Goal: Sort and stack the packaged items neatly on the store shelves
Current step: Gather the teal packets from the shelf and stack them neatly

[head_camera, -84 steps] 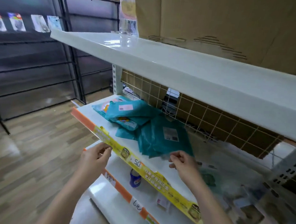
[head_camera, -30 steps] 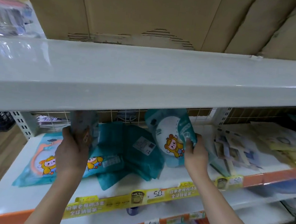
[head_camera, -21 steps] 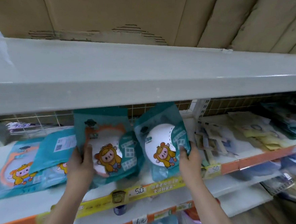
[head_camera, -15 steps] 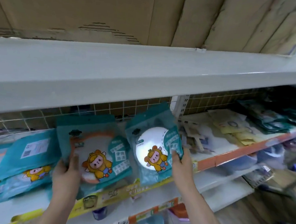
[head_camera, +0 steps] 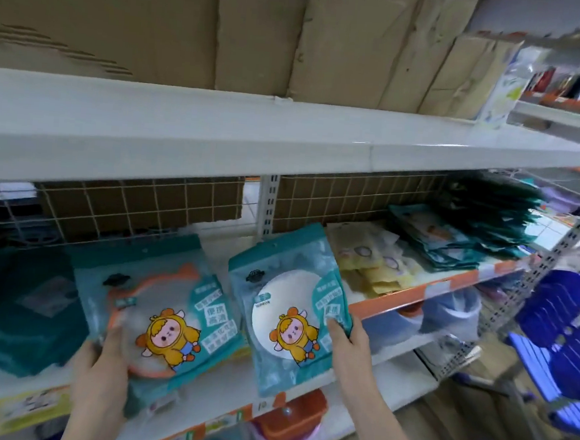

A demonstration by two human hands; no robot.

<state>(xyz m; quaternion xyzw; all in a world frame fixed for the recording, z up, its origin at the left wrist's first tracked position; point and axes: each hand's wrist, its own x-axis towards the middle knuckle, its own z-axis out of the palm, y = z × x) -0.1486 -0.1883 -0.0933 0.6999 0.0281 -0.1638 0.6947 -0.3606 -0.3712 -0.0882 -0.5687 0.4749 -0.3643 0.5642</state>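
My left hand [head_camera: 101,375] grips a teal packet with an orange-rimmed mirror [head_camera: 158,310] by its lower left corner, thumb on the front. My right hand [head_camera: 350,344] holds a second teal packet with a white round mirror [head_camera: 287,309] by its lower right edge. Both packets are upright, face toward me, side by side in front of the middle shelf [head_camera: 413,295]. More teal packets [head_camera: 18,307] lie blurred on the shelf at the left. A stack of dark teal packets [head_camera: 483,226] lies on the shelf at the right.
Pale yellow packets [head_camera: 371,260] lie on the shelf between my right hand and the dark stack. A white upper shelf [head_camera: 253,131] with cardboard boxes [head_camera: 260,35] overhangs. A wire grid backs the shelf. A blue plastic stool [head_camera: 560,352] stands on the floor at right.
From the shelf pile, each hand has picked up a packet and raised it upright. My view has swung right along the shelf, and the packets have moved right with it.
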